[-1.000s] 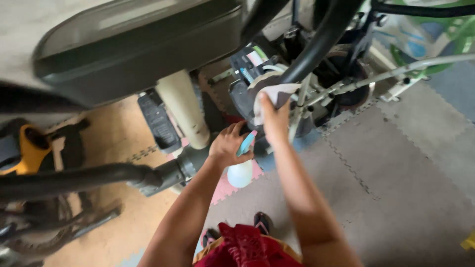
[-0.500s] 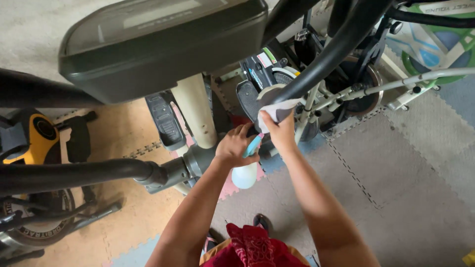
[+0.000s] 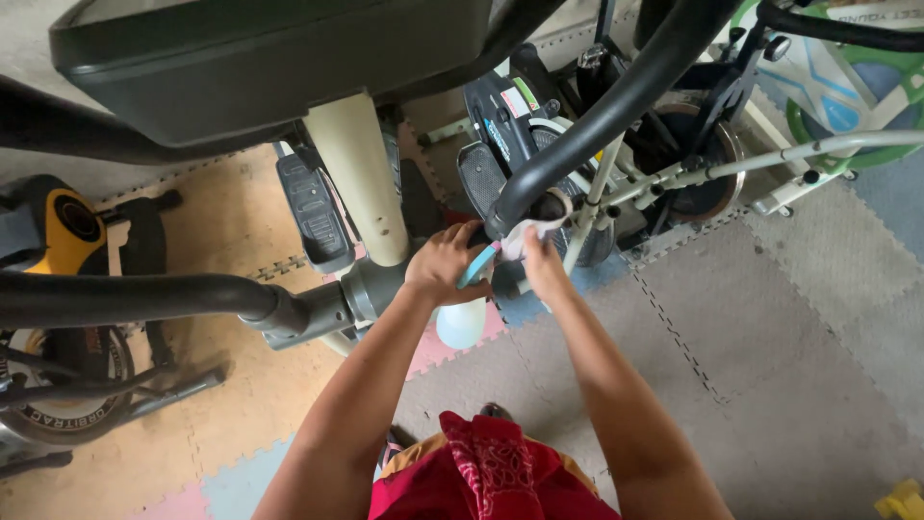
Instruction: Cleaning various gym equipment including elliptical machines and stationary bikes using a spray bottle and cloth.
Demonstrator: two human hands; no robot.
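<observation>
My left hand [image 3: 445, 265] grips a spray bottle [image 3: 464, 320] with a pale rounded body and a blue trigger, hanging below the hand. My right hand [image 3: 542, 265] presses a white cloth [image 3: 532, 231] against the lower end of a black padded handlebar [image 3: 616, 106] of an exercise machine. Both hands sit close together under the machine's dark console [image 3: 269, 58]. A cream upright post [image 3: 364, 183] stands just left of my left hand.
A second black handlebar [image 3: 125, 299] runs in from the left to a grey joint. Black pedals [image 3: 313, 212], a flywheel [image 3: 703, 164] and a white frame lie beyond. A yellow and black machine [image 3: 58, 226] stands at left. Foam floor tiles [image 3: 799, 337] cover the ground.
My view has tilted and moved closer. My right hand and the cloth have slid down the handlebar to its lower end. My left hand keeps the bottle.
</observation>
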